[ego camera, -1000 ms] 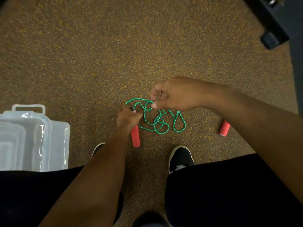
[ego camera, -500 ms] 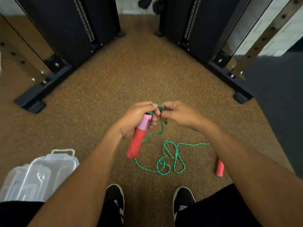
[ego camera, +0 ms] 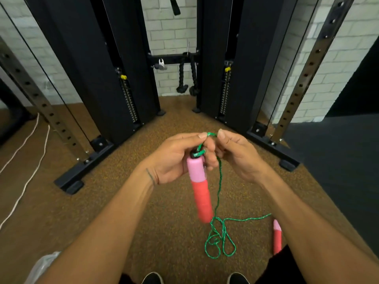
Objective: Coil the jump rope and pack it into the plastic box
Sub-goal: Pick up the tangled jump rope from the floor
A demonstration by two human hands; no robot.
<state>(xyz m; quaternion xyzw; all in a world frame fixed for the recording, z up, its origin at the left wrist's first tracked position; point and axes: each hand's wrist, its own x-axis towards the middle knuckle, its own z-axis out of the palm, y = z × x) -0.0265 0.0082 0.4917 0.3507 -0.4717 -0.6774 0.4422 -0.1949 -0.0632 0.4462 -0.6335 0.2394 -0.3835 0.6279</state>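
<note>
My left hand (ego camera: 174,158) grips the top of one pink and red jump rope handle (ego camera: 200,188), which hangs downward in mid-air. My right hand (ego camera: 235,154) pinches the green rope (ego camera: 219,185) just beside the left fingertips. From there the rope drops to a small tangle of loops (ego camera: 219,242) on the brown floor. The second handle (ego camera: 276,238) lies on the floor by my right forearm. Only a corner of the clear plastic box (ego camera: 42,265) shows at the bottom left, mostly hidden by my left arm.
Black gym machine columns (ego camera: 98,64) and their feet (ego camera: 71,185) stand ahead on both sides. A white cord (ego camera: 26,158) trails on the floor at left. My shoes (ego camera: 152,278) show at the bottom edge. Dark flooring (ego camera: 338,160) begins at right.
Both hands have risen from the floor with the handle and rope. The view has tilted up, so the machines fill the top and the box has slid almost out of sight.
</note>
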